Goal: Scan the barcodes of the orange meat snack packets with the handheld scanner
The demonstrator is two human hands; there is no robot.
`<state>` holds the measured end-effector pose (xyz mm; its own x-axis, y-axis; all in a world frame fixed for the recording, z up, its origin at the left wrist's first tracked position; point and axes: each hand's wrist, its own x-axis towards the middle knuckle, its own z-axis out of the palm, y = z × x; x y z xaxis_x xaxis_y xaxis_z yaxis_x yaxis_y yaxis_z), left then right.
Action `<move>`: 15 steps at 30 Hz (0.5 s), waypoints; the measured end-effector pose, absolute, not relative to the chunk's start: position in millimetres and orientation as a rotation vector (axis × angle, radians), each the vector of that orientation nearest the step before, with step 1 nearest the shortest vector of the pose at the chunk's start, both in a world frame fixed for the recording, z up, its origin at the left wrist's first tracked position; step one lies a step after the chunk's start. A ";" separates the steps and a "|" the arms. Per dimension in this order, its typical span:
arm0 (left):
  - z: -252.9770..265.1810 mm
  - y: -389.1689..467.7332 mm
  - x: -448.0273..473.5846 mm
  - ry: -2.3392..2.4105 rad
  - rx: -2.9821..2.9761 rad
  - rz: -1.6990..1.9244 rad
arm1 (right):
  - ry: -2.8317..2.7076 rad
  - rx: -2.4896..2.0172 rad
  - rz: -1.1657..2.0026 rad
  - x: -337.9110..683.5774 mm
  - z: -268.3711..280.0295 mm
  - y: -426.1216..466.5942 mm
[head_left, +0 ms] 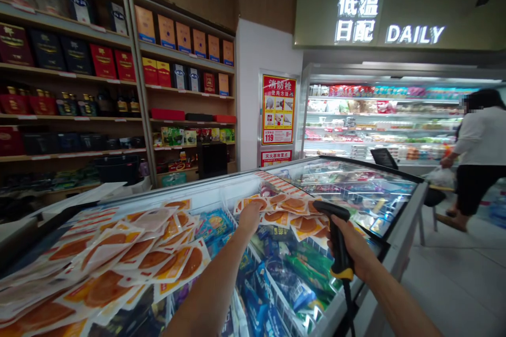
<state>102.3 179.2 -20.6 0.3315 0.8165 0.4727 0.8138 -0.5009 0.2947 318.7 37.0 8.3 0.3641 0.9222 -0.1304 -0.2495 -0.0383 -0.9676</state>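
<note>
My right hand [353, 245] is wrapped round the handle of a black and yellow barcode scanner [339, 247]. Its head points left, toward several flat clear packets with round orange-brown slices. At the far side of the freezer, my left hand [251, 216] is closed on the edge of one such packet [245, 203]; its fingertips are partly hidden. More of these packets [293, 204] lie between my two hands. A large overlapping spread of similar packets [114, 253] covers the glass on the left.
An open chest freezer [411, 210] holds blue, green and purple bags [284, 274] in wire baskets. Shelves of boxes and bottles [182, 92] stand behind at left. A lit chiller [356, 121] is at the back. On the right, a person [480, 142] carries a bag near a chair [432, 196].
</note>
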 end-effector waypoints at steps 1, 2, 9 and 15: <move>-19.8 180.1 103.8 1.578 2.569 0.900 | -0.718 -1.248 1.083 317.9 8.8 36.7; -19.0 180.0 104.8 1.587 2.582 0.883 | -0.728 -1.243 1.080 316.4 9.7 36.2; -7.5 151.1 67.9 1.826 2.587 0.743 | -0.805 -1.262 1.153 280.6 23.1 28.1; 6.5 112.6 -20.1 2.285 2.345 0.631 | -0.914 -1.244 1.255 240.2 20.4 22.1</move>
